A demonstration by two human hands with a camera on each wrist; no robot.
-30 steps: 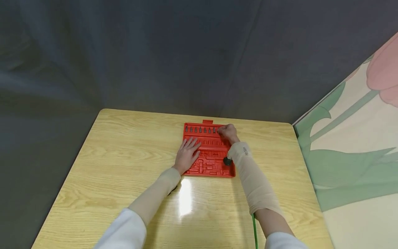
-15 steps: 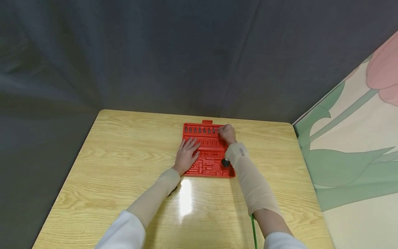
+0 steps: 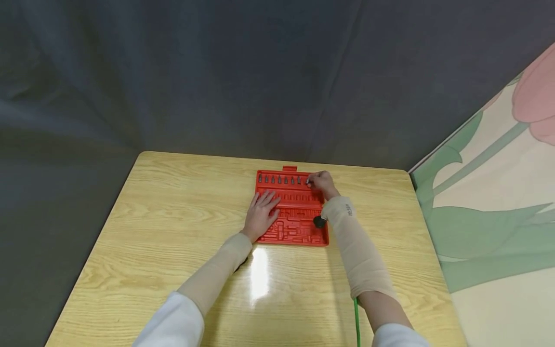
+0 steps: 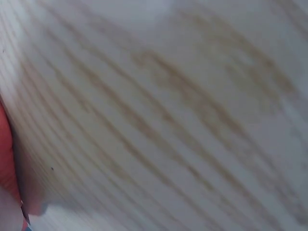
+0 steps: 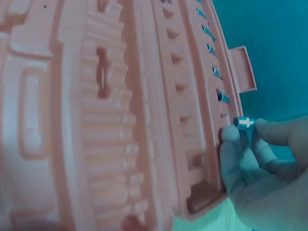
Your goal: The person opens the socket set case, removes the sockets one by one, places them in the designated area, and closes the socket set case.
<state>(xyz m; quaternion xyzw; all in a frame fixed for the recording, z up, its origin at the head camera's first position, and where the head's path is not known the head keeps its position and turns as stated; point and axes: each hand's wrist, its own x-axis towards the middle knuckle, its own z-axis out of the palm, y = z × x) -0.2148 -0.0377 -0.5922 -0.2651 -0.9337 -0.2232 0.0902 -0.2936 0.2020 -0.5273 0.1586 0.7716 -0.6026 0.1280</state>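
A red plastic tool case (image 3: pixel 303 235) lies open on the wooden table. Along its far row several small dark metal bits (image 3: pixel 279 180) stand in slots. My left hand (image 3: pixel 258 215) rests on the case's left side with fingers spread. At the far right corner my right hand (image 3: pixel 323 182) pinches a small metal bit (image 5: pixel 245 123) between thumb and fingers. In the right wrist view this bit is just above the case's rim, beside the end of the row. The left wrist view holds mostly blurred table top.
The moulded slots (image 5: pixel 175 57) of the nearer rows show bare. A latch tab (image 3: pixel 289 168) sticks out from the far edge. A dark curtain (image 3: pixel 225 77) hangs behind the wooden table (image 3: pixel 173 207), and a green cable (image 3: pixel 357 318) runs under the right forearm.
My right hand has shifted slightly right, and the pinched bit now shows between its fingertips at the end of the row. The left hand stays in place.
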